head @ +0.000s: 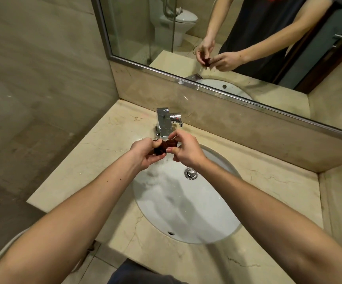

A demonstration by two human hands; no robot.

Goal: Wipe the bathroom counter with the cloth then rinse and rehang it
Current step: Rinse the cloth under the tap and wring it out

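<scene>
A small dark brown cloth [163, 146] is bunched up between both my hands, just under the spout of the chrome faucet [164, 122]. My left hand [145, 153] grips its left end and my right hand [186, 149] pinches its right end. Both hands hover over the far rim of the white oval sink [186, 203], whose bowl looks wet. The beige marble counter [84, 160] surrounds the sink. Much of the cloth is hidden by my fingers.
A metal drain plug [191, 173] sits in the bowl. A framed mirror [217, 37] runs along the back wall above a marble splashback and reflects a toilet and the person's arms. Tiled wall stands at the left; the counter ends in a side wall at the right.
</scene>
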